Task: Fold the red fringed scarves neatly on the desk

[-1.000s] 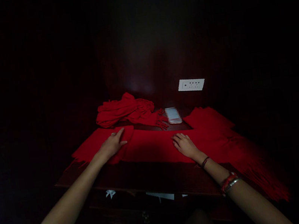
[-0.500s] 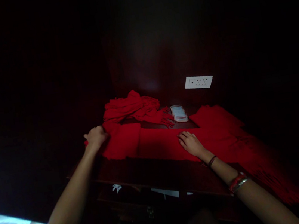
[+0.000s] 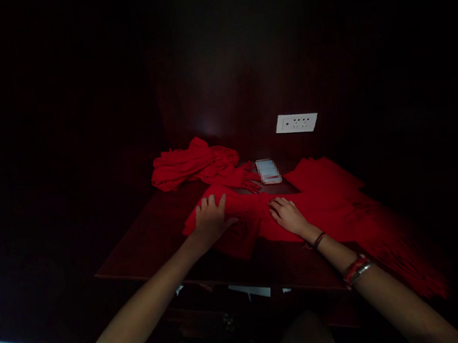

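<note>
A red fringed scarf (image 3: 326, 211) lies across the dark wooden tabletop (image 3: 145, 245). Its left part is folded over toward the middle, while the fringe spreads out at the right. My left hand (image 3: 211, 220) rests palm down on that folded part, fingers and thumb spread. On the scarf's middle, my right hand (image 3: 289, 217) lies with its fingers extended and slightly bent, pressing the cloth. A second red fringed scarf (image 3: 193, 165) sits in a loose heap behind, touched by neither hand.
A pale rectangular object with a blurred face (image 3: 268, 171) lies between the heaped scarf and the wall. A white power socket (image 3: 297, 123) is set in the dark back wall. White paper scraps (image 3: 250, 291) stick out below the table's front edge.
My left hand went to the scarf's left end, then moved right, folding that end toward the middle. Bare wood now shows at the left. My right hand stayed on the cloth.
</note>
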Demonstrator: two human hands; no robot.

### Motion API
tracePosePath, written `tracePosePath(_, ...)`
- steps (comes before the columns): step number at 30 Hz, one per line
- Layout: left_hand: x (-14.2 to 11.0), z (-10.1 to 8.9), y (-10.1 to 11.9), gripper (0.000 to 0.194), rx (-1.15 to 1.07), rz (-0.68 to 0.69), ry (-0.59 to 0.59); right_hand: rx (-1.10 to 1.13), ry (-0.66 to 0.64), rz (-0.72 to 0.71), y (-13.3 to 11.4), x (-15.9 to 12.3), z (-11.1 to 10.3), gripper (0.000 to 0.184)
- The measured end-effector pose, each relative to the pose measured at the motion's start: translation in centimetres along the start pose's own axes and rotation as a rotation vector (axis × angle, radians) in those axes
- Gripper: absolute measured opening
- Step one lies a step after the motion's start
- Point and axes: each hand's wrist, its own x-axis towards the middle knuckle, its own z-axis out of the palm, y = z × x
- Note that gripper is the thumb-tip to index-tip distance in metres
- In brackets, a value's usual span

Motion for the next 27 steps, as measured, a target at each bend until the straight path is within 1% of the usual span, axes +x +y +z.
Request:
tracePosePath(1, -0.2, 0.5, -0.8, 0.069, -0.006, -0.007, -0.069, 0.007, 0.002, 0.003, 0.0, 0.0, 0.0, 0.031)
tracePosePath(2, -0.4, 1.0, -1.4, 0.074, -0.018, 0.016, -0.128, 0.017, 0.006, 0.005, 0.0, 0.0, 0.0, 0.031)
tracePosePath(3, -0.6, 1.5, -1.8, 0.075, -0.03, 0.049, -0.162, 0.033, 0.008, 0.006, 0.1, 0.0, 0.1, 0.03)
tracePosePath(4, -0.8, 1.9, -2.0, 0.072, -0.04, 0.08, -0.169, 0.055, 0.01, 0.005, 0.2, 0.0, 0.1, 0.03)
tracePosePath(6, -0.9, 2.4, -2.2, 0.054, -0.045, 0.096, -0.143, 0.129, 0.016, 0.006, 0.4, 0.0, 0.2, 0.028)
tracePosePath(8, -0.7, 2.4, -2.5, 0.033, -0.049, 0.08, -0.118, 0.257, 0.049, 0.023, 0.4, 0.2, 0.1, 0.025)
tracePosePath(9, -0.3, 2.1, -2.6, 0.027, -0.059, 0.069, -0.103, 0.347, 0.079, 0.048, 0.2, 0.4, -0.2, 0.023)
tracePosePath(11, 0.6, 1.1, -3.0, 0.025, -0.106, 0.042, -0.038, 0.597, 0.11, 0.16, -0.6, 0.9, -1.1, 0.02)
tracePosePath(12, 1.1, 0.4, -3.1, 0.025, -0.142, 0.026, 0.02, 0.759, 0.077, 0.239, -1.1, 1.2, -1.8, 0.019)
tracePosePath(13, 1.6, -0.3, -3.1, 0.024, -0.184, 0.011, 0.091, 0.934, 0.008, 0.324, -1.8, 1.6, -2.6, 0.021)
tracePosePath(15, 2.5, -1.9, -2.4, 0.024, -0.276, 0.017, 0.231, 1.25, -0.176, 0.473, -3.1, 2.2, -4.2, 0.028)
tracePosePath(16, 2.8, -2.6, -1.9, 0.023, -0.322, 0.044, 0.275, 1.361, -0.247, 0.526, -3.7, 2.5, -4.9, 0.032)
tracePosePath(17, 3.0, -3.2, -1.1, 0.022, -0.367, 0.078, 0.294, 1.444, -0.291, 0.57, -4.2, 2.7, -5.6, 0.033)
tracePosePath(19, 3.0, -3.6, 0.4, 0.021, -0.451, 0.13, 0.272, 1.565, -0.339, 0.633, -4.9, 3.0, -6.3, 0.031)
tracePosePath(22, 2.3, -3.0, 2.1, 0.019, -0.555, 0.126, 0.187, 1.695, -0.408, 0.703, -5.6, 3.2, -6.2, 0.024)
tracePosePath(24, 1.6, -2.2, 2.2, 0.017, -0.6, 0.115, 0.123, 1.691, -0.369, 0.766, -6.1, 3.3, -5.5, 0.015)
tracePosePath(26, 0.9, -1.7, 1.6, 0.015, -0.615, 0.122, 0.071, 1.649, -0.288, 0.819, -6.7, 3.4, -4.8, 0.007)
tracePosePath(27, 0.6, -1.5, 1.1, 0.014, -0.616, 0.135, 0.051, 1.635, -0.26, 0.829, -6.9, 3.4, -4.4, 0.006)
